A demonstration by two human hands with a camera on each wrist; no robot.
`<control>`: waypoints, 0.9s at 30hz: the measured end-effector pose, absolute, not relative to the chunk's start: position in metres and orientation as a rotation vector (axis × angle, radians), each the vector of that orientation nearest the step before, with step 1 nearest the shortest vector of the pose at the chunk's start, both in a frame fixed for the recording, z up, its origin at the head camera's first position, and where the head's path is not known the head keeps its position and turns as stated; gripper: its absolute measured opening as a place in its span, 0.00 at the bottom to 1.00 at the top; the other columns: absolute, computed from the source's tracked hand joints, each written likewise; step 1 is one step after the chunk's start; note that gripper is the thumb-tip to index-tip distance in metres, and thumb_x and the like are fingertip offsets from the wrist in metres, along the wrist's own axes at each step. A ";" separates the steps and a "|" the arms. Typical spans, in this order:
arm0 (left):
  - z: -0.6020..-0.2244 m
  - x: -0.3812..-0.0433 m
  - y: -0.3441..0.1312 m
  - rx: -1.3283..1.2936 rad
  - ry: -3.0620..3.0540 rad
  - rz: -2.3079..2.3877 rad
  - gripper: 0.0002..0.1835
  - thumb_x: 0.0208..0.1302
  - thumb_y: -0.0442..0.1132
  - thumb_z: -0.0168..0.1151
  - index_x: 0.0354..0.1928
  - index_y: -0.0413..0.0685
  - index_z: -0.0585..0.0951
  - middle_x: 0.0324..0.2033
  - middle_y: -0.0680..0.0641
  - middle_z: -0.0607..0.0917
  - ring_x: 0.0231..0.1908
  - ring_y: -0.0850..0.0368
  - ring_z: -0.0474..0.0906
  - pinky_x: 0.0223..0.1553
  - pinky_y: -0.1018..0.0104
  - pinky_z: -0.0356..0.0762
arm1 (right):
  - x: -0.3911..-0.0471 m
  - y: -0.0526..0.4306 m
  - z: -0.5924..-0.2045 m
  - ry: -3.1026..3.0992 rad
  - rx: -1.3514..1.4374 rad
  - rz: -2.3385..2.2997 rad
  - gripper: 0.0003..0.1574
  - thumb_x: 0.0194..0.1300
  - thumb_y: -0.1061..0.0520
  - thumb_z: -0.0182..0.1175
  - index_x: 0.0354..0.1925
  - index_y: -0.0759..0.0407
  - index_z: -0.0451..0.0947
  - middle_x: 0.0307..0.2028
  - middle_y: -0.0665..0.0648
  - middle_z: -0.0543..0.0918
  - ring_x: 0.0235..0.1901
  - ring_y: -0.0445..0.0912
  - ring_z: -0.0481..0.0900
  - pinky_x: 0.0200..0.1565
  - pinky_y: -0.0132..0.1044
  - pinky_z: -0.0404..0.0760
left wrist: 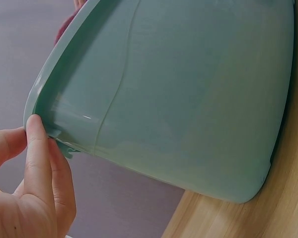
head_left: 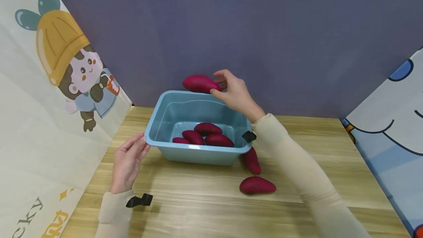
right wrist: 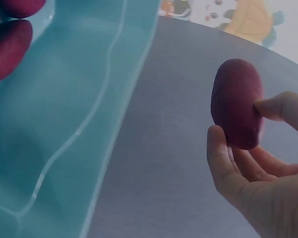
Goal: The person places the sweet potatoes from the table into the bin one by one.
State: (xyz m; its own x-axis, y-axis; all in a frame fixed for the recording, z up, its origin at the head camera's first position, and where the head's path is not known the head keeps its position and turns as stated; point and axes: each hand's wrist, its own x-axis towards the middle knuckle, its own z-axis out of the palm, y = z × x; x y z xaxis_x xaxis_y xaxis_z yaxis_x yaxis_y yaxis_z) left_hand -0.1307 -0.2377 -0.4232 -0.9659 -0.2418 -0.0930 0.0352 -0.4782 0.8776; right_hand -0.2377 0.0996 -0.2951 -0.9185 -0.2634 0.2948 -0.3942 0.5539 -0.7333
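Observation:
My right hand (head_left: 235,92) pinches one end of a purple-red sweet potato (head_left: 199,84) between thumb and fingers. In the head view this sweet potato appears just beyond the far rim of a blue plastic basin (head_left: 198,157); the right wrist view shows the held sweet potato (right wrist: 237,101) apart from the basin wall (right wrist: 74,99). At the basin's near left corner, my left hand (head_left: 128,161) pinches the rim, and the left wrist view shows its fingers (left wrist: 38,158) there. Several sweet potatoes (head_left: 219,140) lie together on the basin's floor.
Two more sweet potatoes are on the wooden table (head_left: 191,208): one (head_left: 252,161) beside the basin's right end, partly hidden by it, another (head_left: 257,185) nearer me. A grey-blue wall (head_left: 297,47) stands behind, with a cartoon-printed sheet (head_left: 33,120) at left.

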 end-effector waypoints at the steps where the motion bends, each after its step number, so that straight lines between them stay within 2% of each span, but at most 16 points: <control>1: -0.423 -0.131 -0.237 0.304 -1.509 -2.551 0.05 0.67 0.30 0.66 0.42 0.39 0.87 0.40 0.44 0.87 0.39 0.56 0.87 0.47 0.65 0.84 | -0.240 0.096 -0.298 -2.647 0.563 1.301 0.32 0.67 0.54 0.67 0.65 0.57 0.69 0.56 0.57 0.80 0.51 0.49 0.79 0.51 0.42 0.83; 14: -0.425 -0.132 -0.238 0.305 -1.485 -2.573 0.07 0.66 0.30 0.67 0.45 0.36 0.86 0.41 0.43 0.87 0.40 0.55 0.87 0.48 0.64 0.84 | -0.254 0.075 -0.343 -2.855 0.588 1.298 0.31 0.67 0.55 0.65 0.65 0.61 0.69 0.55 0.59 0.80 0.51 0.51 0.79 0.48 0.41 0.84; 21: -0.424 -0.131 -0.238 0.307 -1.486 -2.571 0.07 0.66 0.30 0.67 0.44 0.37 0.87 0.41 0.43 0.87 0.41 0.56 0.87 0.48 0.65 0.84 | -0.256 0.073 -0.352 -2.900 0.595 1.272 0.32 0.66 0.55 0.65 0.65 0.61 0.69 0.54 0.60 0.81 0.51 0.50 0.79 0.45 0.40 0.84; 27: -0.424 -0.131 -0.239 0.309 -1.509 -2.557 0.09 0.65 0.32 0.68 0.46 0.36 0.86 0.42 0.43 0.86 0.41 0.56 0.87 0.48 0.65 0.84 | -0.254 0.073 -0.353 -2.887 0.597 1.301 0.33 0.66 0.55 0.66 0.66 0.61 0.68 0.54 0.60 0.81 0.50 0.50 0.80 0.47 0.42 0.84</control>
State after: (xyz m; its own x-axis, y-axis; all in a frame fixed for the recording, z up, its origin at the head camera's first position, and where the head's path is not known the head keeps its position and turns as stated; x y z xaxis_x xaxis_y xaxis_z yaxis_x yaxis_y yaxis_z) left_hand -0.1310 -0.2389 -0.4243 -0.9665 -0.2376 -0.0971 0.0298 -0.4797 0.8769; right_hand -0.2542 0.0733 -0.3525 -0.9283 -0.3638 0.0769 -0.2987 0.6063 -0.7371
